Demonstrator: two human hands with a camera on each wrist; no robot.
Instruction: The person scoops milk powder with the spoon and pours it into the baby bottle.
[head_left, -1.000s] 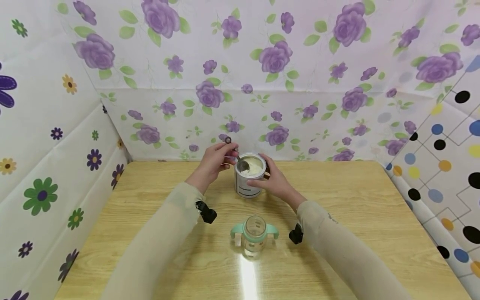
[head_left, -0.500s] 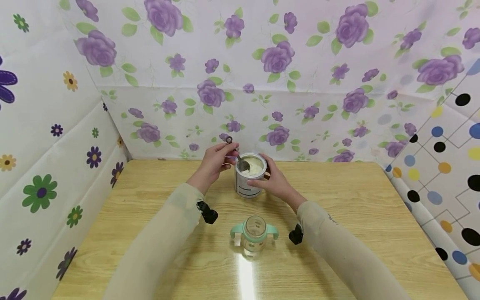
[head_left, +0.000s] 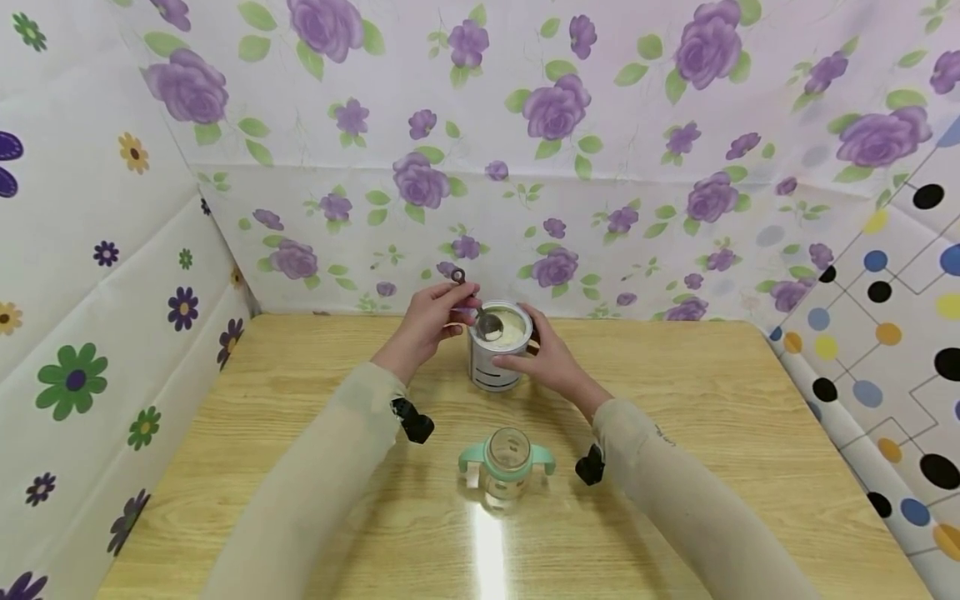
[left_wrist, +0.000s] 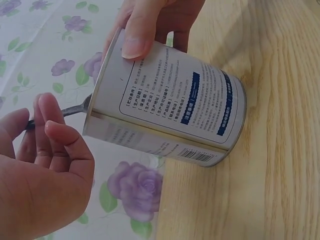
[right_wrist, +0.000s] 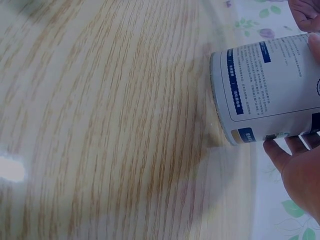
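Observation:
A white can (head_left: 495, 372) stands open on the table, with pale cream powder (head_left: 514, 327) inside. My left hand (head_left: 427, 327) pinches a dark-handled spoon (head_left: 491, 323) by its handle. The spoon's bowl is at the left of the can's mouth, carrying a little powder. In the left wrist view, the can wall hides the bowl and only part of the handle (left_wrist: 75, 109) shows. My right hand (head_left: 553, 357) grips the can from the right, its thumb on the near side. In the right wrist view, fingers (right_wrist: 278, 154) touch the printed can wall (right_wrist: 270, 85).
Nearer me on the wooden table (head_left: 675, 400) stands a clear bottle (head_left: 507, 492) with an open top and two mint-green handles (head_left: 471, 455). A flowered cloth (head_left: 630, 250) hangs behind the table, and patterned cloths flank both sides.
The spoon's bowl has shifted slightly in the can's mouth and shows more of its inside. Both hands keep nearly the same places, and the bottle has stayed put.

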